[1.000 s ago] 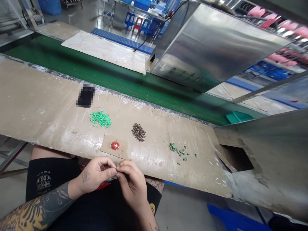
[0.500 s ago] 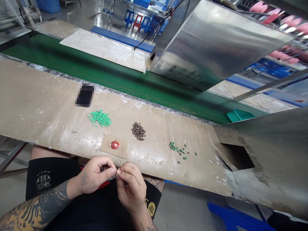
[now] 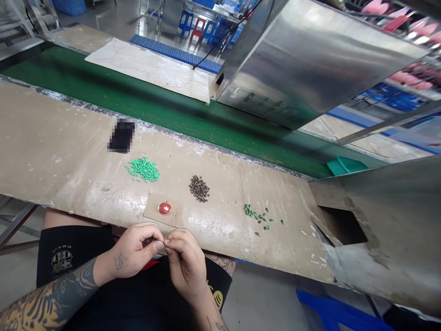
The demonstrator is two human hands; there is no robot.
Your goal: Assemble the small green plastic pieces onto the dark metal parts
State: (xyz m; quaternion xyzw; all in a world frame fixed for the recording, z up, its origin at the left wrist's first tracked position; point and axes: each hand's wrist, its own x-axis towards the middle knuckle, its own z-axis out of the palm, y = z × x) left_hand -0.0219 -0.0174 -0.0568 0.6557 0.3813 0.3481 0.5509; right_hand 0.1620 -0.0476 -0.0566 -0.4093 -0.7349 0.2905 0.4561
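The person's left hand and right hand sit together just below the near edge of the tan work board. Straight ahead, the red disc on its cardboard pad stands in the way. A hand could pass between the green bead pile and the dark granule pile, or between that pile and the scattered green pieces. Farther on, the stainless steel hood overhangs the green conveyor belt at right, and a steel side panel blocks the board's right end.

The left forearm carries a tattoo in black, grey and orange-yellow. The tan table is marked with pale scratches and runs beside a dark green belt. On the table lie bright green beads, dark brown beads and a red button with a white mark. Black shorts show a white emblem.
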